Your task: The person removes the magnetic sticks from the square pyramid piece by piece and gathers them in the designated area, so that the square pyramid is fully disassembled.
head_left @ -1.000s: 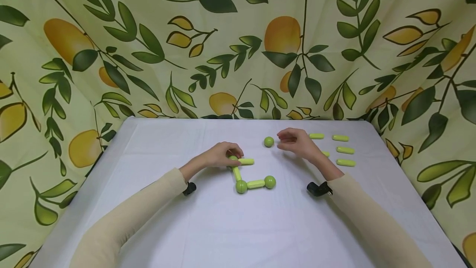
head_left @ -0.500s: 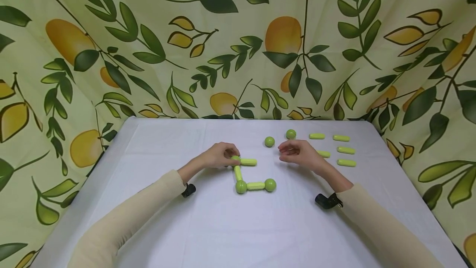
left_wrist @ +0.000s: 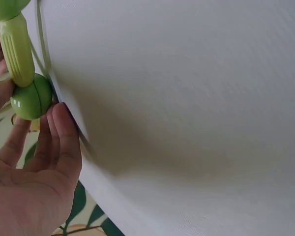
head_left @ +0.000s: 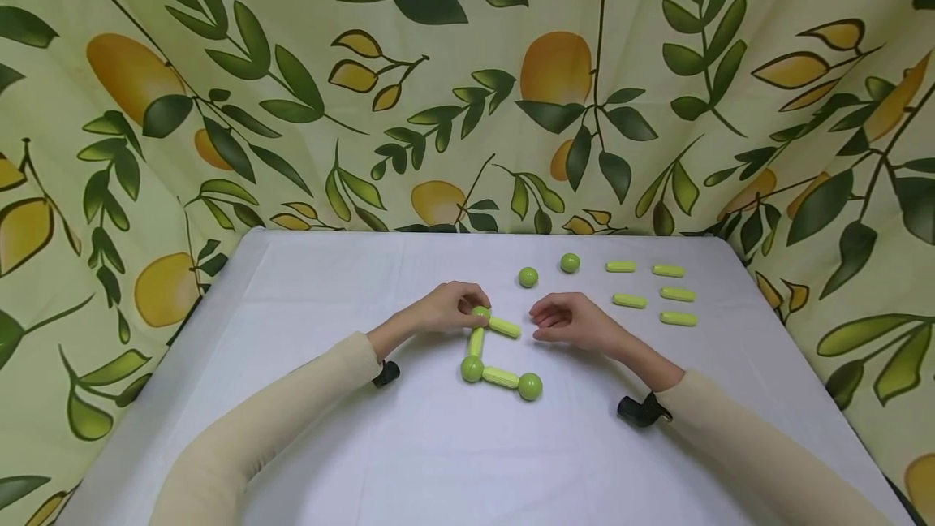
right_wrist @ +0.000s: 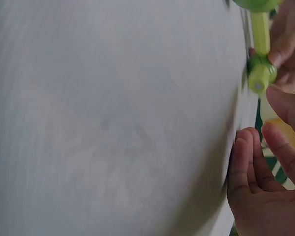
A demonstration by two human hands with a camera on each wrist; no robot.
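A C-shaped chain of green balls and yellow-green rods lies on the table in the head view. My left hand [head_left: 451, 307] pinches the ball [left_wrist: 32, 98] at its far corner between thumb and fingers. From that ball one rod [head_left: 504, 327] points right with a free end, and another rod [left_wrist: 17, 49] runs toward the near corner ball [head_left: 471, 368]. A near rod [head_left: 501, 377] joins that corner to an end ball [head_left: 530, 385]. My right hand [head_left: 573, 321] holds nothing; its fingers are loosely bent, just right of the free rod end.
Two loose green balls, a nearer one [head_left: 528, 277] and a farther one [head_left: 570, 263], lie behind my right hand. Several loose rods [head_left: 678, 295] lie at the back right of the white table [head_left: 329, 428]. A leaf-and-fruit patterned curtain [head_left: 467, 88] surrounds the table.
My left hand has moved slightly right, and the chain has turned clockwise with it. My right hand has come nearer from beside the loose balls, uncovering the farther ball and a rod.
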